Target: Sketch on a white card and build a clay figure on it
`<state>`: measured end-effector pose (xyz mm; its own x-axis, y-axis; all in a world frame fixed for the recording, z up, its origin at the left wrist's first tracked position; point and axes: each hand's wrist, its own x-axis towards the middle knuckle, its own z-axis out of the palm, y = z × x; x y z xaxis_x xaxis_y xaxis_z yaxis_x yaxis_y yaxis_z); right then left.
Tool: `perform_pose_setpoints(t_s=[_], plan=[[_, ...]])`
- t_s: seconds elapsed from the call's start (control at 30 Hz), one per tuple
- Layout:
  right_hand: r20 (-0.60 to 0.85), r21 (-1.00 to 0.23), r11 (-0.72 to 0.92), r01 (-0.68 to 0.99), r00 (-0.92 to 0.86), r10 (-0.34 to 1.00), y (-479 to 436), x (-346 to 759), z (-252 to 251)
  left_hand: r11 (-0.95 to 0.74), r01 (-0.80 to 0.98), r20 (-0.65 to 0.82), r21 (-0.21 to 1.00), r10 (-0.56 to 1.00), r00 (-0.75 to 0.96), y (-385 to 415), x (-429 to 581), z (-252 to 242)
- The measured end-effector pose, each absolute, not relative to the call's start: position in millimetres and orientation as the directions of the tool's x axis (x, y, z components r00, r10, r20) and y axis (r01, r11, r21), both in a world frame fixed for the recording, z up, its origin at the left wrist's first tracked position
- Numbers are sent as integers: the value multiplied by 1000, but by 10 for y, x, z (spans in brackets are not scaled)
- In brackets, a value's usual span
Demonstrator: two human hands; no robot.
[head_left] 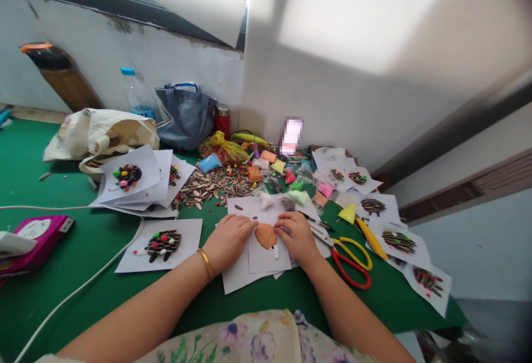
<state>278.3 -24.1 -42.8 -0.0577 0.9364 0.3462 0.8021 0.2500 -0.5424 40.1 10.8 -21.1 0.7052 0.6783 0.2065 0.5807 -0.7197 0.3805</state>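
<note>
A rounded orange clay shape (pixel 266 236) lies on a small white paper sheet (pixel 260 263), with a white clay piece (pixel 274 251) bearing a dark spot at its lower right. My left hand (pixel 231 238) rests on the paper to the left, fingers stretched and fingertips beside the clay. On the other side, my right hand (pixel 296 236) has its fingers curved and apart, thumb and fingertips near the clay's right edge. A dark seed (pixel 255 218) lies by my left fingertips. Nothing visible is held in either hand.
Loose sunflower seeds (pixel 203 188) and bags of coloured clay, including a yellow one (pixel 347 213), lie beyond my hands. Scissors (pixel 347 257) sit right. Finished seed hedgehogs on paper (pixel 128 263) flank both sides. A white cable (pixel 83 277) crosses the left.
</note>
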Motion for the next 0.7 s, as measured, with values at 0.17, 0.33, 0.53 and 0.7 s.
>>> perform_pose_setpoints(t_s=[0.17, 0.33, 0.53, 0.7], plan=[[352, -481, 262, 837, -90, 932, -261, 2778, -431, -716, 591, 210, 372, 685, 698, 103, 401, -219], [384, -433, 329, 839, -159, 910, -301, 2820, -444, -713, 595, 215, 370, 689, 692, 99, 411, -221], [404, -384, 326, 864, -160, 901, -413, 2857, -427, -716, 590, 217, 373, 686, 695, 98, 411, -204], [385, -314, 312, 897, -180, 905, -484, 2831, -408, -717, 588, 219, 375, 684, 696, 104, 407, -211]])
